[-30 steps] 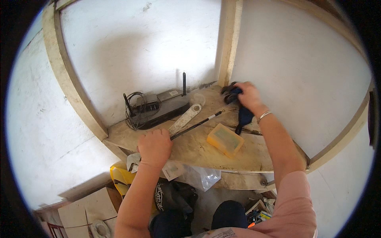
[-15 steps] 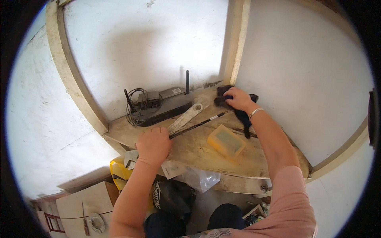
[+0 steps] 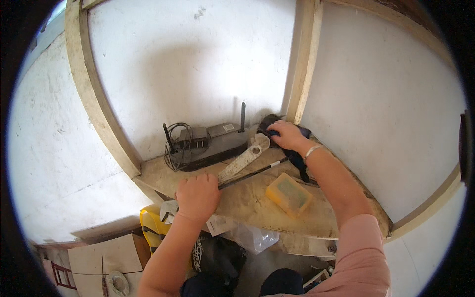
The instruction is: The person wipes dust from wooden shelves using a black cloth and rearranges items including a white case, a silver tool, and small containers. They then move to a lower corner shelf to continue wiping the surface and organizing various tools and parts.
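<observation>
My right hand (image 3: 289, 136) presses its bent fingers into a bunched dark cloth (image 3: 297, 159) at the shelf's back corner, beside the black router (image 3: 213, 151). Part of the cloth hangs toward the front. At the shelf's front left, my left hand (image 3: 198, 198) is closed in a fist. A thin black rod (image 3: 255, 175) with a white band comes out of its thumb side and points toward the cloth. Whatever else lies inside that fist is hidden. Between rod and router lies a dusty pale bar (image 3: 240, 164) with a rounded, holed end. A yellow box (image 3: 288, 193) sits nearer me.
The wooden corner shelf (image 3: 247, 208) meets white walls and a wooden post (image 3: 303, 64). A coiled cable (image 3: 178, 148) lies over the router. Below hang a clear plastic bag (image 3: 257, 239) and a yellow item (image 3: 150, 222). A black bag (image 3: 220, 257) is beneath.
My right hand and the cloth have slid left toward the router, the cloth's near end covering the rod's far tip. The left hand stays in place. The whole view has shifted slightly.
</observation>
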### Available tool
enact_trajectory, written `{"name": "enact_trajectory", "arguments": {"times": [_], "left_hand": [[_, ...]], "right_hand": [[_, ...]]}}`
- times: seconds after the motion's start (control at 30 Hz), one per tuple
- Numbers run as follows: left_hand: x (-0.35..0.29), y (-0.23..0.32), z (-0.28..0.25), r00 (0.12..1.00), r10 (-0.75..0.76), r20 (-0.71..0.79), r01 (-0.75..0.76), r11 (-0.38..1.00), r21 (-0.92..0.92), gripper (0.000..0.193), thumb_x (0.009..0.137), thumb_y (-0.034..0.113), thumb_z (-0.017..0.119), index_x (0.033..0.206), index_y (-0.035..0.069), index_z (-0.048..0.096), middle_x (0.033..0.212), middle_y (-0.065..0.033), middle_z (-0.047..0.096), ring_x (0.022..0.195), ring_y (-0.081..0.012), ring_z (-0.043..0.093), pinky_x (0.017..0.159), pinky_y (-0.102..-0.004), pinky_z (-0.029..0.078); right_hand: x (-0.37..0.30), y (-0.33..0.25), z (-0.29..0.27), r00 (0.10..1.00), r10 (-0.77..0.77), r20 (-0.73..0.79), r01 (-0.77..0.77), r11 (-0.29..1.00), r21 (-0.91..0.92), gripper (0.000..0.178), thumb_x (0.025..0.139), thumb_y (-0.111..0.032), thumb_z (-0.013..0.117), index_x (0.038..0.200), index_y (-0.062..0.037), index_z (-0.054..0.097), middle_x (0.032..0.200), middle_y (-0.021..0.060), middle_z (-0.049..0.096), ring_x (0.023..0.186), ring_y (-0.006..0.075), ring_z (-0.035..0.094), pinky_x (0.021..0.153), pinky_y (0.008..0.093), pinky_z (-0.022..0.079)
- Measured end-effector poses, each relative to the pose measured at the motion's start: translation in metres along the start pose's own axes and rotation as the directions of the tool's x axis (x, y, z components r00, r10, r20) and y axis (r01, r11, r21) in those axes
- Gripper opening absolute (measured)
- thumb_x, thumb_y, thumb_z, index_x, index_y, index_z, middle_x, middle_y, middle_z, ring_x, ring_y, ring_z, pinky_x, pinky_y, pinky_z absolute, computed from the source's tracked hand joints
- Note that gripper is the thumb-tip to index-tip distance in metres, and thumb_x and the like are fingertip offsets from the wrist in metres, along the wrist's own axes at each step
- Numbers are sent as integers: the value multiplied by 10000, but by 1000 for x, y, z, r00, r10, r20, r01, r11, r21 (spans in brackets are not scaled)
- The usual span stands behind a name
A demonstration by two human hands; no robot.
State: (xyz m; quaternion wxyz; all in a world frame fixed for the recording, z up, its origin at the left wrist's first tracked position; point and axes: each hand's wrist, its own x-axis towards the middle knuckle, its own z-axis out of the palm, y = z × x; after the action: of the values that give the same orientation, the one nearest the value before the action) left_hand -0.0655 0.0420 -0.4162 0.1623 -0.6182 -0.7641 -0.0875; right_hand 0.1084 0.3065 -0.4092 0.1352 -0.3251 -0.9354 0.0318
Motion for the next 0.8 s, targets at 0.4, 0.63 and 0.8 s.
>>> {"name": "enact_trajectory", "arguments": {"times": [0.4,0.63,0.8], "left_hand": [[0,-4,11,953,115,-280,-118,993,9,151,608,232,595,667,119,516,629,-22,543,607,-205,566,553,-348,424],[1,-6,13,958,105,-265,-116,993,-24,103,616,186,575,667,119,516,634,-25,543,605,-208,568,560,-345,430],[1,0,14,951,122,-286,-118,993,31,77,614,158,562,656,115,514,616,-23,531,590,-206,566,552,-343,430]], "right_hand": [[10,14,-12,966,236,106,-227,970,-92,427,800,-236,544,1192,-98,445,1129,194,476,1043,337,468,885,400,393],[-62,40,-31,956,288,50,-279,951,-129,444,771,-252,565,1162,-67,467,1101,188,492,1020,335,474,883,392,388],[-152,36,-64,911,412,18,-406,903,-136,443,762,-255,575,1150,-65,474,1110,193,476,1026,339,465,877,395,386]]}}
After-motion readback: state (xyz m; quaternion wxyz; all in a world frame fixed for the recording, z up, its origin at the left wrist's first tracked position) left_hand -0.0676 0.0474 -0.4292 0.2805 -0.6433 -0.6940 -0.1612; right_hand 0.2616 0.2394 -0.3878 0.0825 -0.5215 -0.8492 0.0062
